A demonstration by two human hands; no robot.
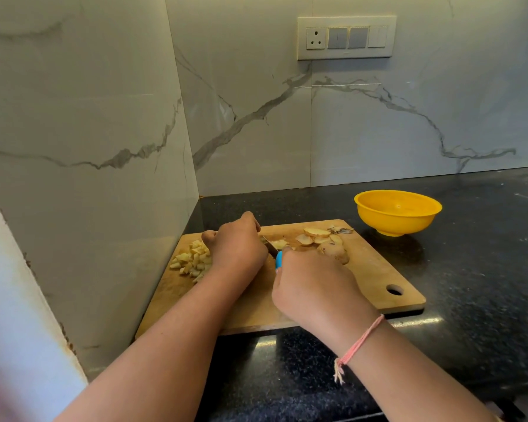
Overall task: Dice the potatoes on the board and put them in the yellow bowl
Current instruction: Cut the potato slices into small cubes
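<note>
A wooden cutting board (375, 269) lies on the dark counter. My right hand (311, 284) grips a blue-handled knife (278, 259) whose blade points toward a potato piece (278, 243) at the board's middle. My left hand (237, 246) has its fingers curled over that spot; what they hold is hidden. A pile of diced potato (192, 259) sits at the board's left. Potato slices (314, 236) and an unpeeled potato (333, 251) lie at the board's far right. The yellow bowl (397, 212) stands beyond the board's right corner and looks empty.
Marble walls close in on the left and behind the board. A switch panel (346, 38) hangs on the back wall. The black granite counter (476, 269) stretches to the right of the board and toward me.
</note>
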